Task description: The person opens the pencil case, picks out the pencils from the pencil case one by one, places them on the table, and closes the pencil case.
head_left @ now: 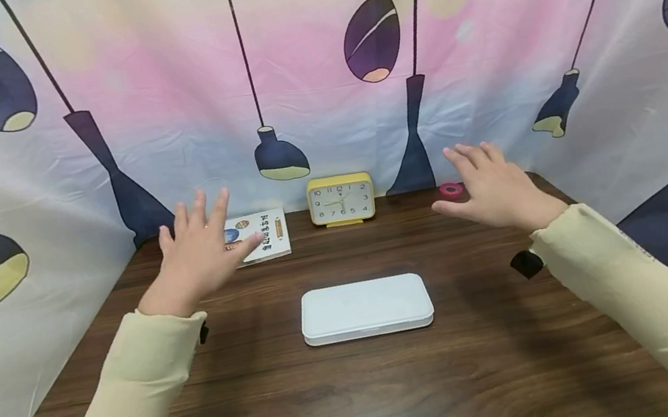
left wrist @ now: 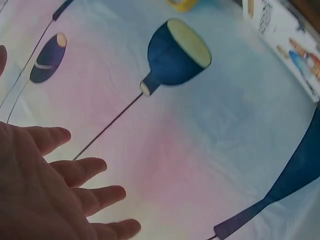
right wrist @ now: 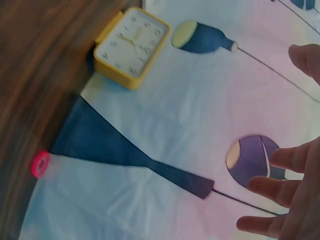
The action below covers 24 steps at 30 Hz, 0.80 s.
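Both hands are raised above the table with fingers spread, and neither holds anything. My left hand (head_left: 195, 255) overlaps the left part of a white book (head_left: 265, 234) in the head view; its palm and fingers show at the lower left of the left wrist view. My right hand (head_left: 494, 189) hovers near a small pink ring (head_left: 451, 189) at the table's back edge. Between the forearms, a closed white flat case (head_left: 365, 307) lies on the table. A yellow alarm clock (head_left: 341, 200) stands upright at the back middle, beyond the case.
The dark wood table (head_left: 366, 389) ends at a cloth backdrop (head_left: 164, 82) printed with hanging lamps, which also runs along both sides. Black pieces show at both cuffs, the larger one (head_left: 526, 264) by the right sleeve.
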Motion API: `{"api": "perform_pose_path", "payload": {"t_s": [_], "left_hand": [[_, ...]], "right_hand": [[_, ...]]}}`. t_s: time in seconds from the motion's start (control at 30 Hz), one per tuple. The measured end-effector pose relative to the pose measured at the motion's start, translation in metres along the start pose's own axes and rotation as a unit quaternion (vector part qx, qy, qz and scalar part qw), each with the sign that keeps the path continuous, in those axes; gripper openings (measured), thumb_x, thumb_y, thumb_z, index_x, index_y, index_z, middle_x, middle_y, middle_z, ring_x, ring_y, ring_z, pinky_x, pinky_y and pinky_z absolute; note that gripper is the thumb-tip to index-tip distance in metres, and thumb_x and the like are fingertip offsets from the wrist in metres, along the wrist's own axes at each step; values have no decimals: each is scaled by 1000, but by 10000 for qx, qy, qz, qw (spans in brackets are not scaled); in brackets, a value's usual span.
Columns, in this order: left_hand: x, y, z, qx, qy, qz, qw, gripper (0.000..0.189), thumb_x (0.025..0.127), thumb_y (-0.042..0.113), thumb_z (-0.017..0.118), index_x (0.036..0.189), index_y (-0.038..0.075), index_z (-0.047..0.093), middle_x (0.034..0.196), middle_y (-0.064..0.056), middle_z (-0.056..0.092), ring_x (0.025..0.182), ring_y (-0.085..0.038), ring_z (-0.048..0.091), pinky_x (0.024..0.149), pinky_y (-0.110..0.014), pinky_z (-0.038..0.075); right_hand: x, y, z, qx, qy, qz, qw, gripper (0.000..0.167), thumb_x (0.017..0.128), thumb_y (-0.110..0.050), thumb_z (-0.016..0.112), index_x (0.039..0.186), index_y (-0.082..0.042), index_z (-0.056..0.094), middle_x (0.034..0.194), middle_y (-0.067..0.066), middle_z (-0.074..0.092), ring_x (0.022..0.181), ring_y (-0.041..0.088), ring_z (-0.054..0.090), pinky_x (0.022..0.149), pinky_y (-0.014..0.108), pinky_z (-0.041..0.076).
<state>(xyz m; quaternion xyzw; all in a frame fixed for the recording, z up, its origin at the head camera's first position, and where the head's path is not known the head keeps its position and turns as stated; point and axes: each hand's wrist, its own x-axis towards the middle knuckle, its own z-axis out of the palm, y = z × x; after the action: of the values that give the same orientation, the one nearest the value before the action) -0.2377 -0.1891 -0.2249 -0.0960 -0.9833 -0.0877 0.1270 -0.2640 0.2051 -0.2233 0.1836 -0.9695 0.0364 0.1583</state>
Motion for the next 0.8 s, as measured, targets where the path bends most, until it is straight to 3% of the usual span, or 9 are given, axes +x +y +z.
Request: {"api": "perform_pose_path", "payload": {"t_s": [0.2,0.3,0.57,0.8], "left_hand": [[-8,3,21,11,-51,231,9997,87,79,67,32,140,7,13,139,-26,14,122,-45,17,90,-61,19],[-13,7,32,-121,-118,353,9992,86,80,66,34,139,6,17,138,-25,18,121,-43,22,90,-58,25],[-26,19,70,-529,-630,404,9958,80,82,59,39,137,5,22,137,-24,23,121,-40,25,88,-56,30],[-32,27,95,-875,-1319,415,9865,79,80,52,50,137,3,23,136,-23,24,122,-37,26,91,-53,29]], "right_hand": [[-2,-12,18,98,-145,-304,9994,88,75,-66,43,136,-4,25,135,16,27,121,37,21,88,56,29],[-4,-18,29,96,-268,-457,9985,84,76,-64,44,135,-5,29,133,17,31,120,37,24,90,54,29],[-7,-37,60,15,-649,-865,9941,77,77,-57,50,133,-6,35,126,16,41,116,34,32,83,51,37],[-9,-55,76,43,-1085,-1205,9868,76,77,-56,51,133,-8,35,127,12,40,117,32,32,85,49,37]]}}
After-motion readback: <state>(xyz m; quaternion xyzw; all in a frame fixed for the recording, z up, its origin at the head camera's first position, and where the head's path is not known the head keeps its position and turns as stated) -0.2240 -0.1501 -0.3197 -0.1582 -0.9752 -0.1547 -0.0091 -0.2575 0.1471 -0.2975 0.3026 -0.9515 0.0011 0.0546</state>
